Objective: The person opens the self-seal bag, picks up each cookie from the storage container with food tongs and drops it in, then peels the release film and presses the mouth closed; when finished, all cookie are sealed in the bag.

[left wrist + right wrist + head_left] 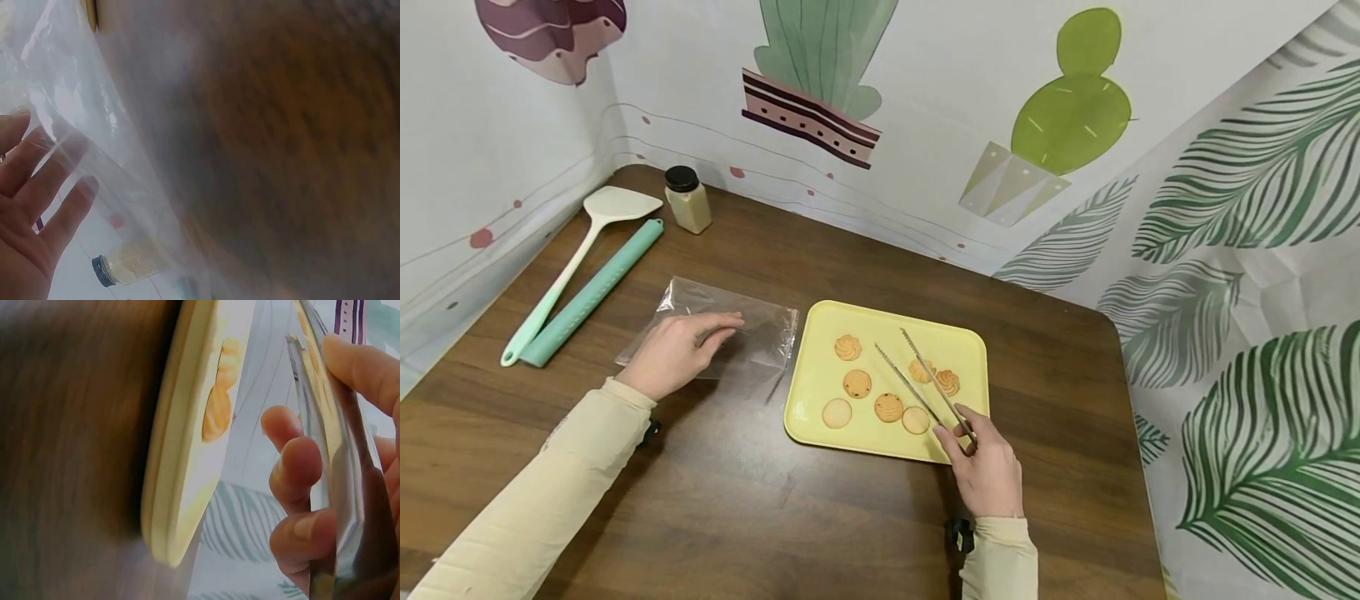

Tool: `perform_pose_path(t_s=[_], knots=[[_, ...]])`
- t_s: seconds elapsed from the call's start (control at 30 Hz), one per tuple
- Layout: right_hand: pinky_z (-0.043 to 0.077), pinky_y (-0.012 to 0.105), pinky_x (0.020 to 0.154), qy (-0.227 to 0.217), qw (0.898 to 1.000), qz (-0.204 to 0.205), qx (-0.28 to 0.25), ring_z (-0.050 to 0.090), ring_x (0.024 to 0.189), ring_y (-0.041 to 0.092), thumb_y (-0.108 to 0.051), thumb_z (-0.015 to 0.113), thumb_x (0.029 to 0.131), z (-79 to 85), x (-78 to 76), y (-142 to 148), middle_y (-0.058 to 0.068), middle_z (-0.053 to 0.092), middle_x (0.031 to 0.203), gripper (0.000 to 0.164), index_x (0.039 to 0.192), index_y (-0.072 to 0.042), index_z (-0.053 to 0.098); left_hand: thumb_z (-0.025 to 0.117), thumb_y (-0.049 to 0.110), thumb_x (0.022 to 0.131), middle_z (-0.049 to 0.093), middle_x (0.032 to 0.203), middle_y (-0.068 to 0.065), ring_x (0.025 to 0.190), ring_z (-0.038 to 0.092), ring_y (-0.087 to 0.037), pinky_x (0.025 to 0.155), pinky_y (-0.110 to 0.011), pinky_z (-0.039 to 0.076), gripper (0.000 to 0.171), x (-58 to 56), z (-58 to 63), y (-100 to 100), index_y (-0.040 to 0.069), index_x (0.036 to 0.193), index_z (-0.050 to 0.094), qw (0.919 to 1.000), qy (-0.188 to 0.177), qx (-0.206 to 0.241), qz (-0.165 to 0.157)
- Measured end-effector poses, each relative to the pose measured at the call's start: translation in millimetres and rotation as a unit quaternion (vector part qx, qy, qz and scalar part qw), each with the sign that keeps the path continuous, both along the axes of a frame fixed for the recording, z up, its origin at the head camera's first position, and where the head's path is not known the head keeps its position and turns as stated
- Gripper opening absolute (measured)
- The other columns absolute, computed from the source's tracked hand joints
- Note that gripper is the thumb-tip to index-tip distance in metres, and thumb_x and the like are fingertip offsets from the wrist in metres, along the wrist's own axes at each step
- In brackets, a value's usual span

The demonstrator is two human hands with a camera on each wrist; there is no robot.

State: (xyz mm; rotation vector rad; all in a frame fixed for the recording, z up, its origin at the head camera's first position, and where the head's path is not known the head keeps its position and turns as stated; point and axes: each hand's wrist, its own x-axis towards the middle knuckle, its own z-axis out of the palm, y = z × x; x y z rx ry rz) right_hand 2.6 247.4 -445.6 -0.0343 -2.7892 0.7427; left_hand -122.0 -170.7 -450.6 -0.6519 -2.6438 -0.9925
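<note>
Texts, labels, brands, numbers, signs: none can be read. Jar (134, 261): fine side marks, too blurred to read. Teal bar (597, 290): faint marks, illegible.

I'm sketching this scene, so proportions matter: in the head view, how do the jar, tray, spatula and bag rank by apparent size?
1. Tray
2. Bag, partly covered by the left hand
3. Spatula
4. Jar

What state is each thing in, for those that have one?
Metal tongs: spread open, held in the right hand
Clear plastic bag: empty, by the left hand; sealed or not, unclear
Yellow tray: bearing seven cookies
Jar: upright, black lid on
Spatula: lying flat
Teal bar: lying beside the spatula
</note>
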Motion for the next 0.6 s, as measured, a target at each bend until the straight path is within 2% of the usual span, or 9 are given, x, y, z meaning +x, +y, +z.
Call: perform_pose_path(t_s=[0.3,0.47,0.6], knots=[[0.043,0.029,0.048,0.052,0.997,0.06,0.02,0.048,0.056,0.004,-0.036,0.081,0.08,-3.5,-8.1,-11.8,-0.004,0.062,0.076,0.044,0.117,-0.013,0.072,0.074,0.001,0.085,0.071,0.11,-0.011,0.095,0.069,-0.028,0.072,-0.043,0.054,0.024,-1.4,-3.0,-0.8,0.007,0.108,0.074,0.9999,0.004,0.007,-0.009],[0.041,0.027,0.047,0.049,0.996,0.072,0.029,0.045,0.054,0.002,-0.035,0.081,0.08,-2.7,-10.1,-14.8,-0.004,0.062,0.075,0.044,0.116,-0.012,0.072,0.073,0.001,0.085,0.071,0.11,-0.011,0.091,0.07,-0.027,0.068,-0.041,0.053,0.023,-1.0,-2.0,-0.6,0.007,0.108,0.074,0.9999,0.007,0.005,-0.009],[0.04,0.025,0.046,0.036,0.996,0.076,0.033,0.042,0.052,0.001,-0.035,0.082,0.079,-2.5,-11.6,-17.9,-0.004,0.062,0.075,0.045,0.117,-0.012,0.072,0.073,0.001,0.085,0.071,0.109,-0.011,0.095,0.069,-0.029,0.073,-0.044,0.054,0.023,-0.5,-1.2,-0.7,0.006,0.108,0.074,0.9999,0.005,0.005,-0.008]])
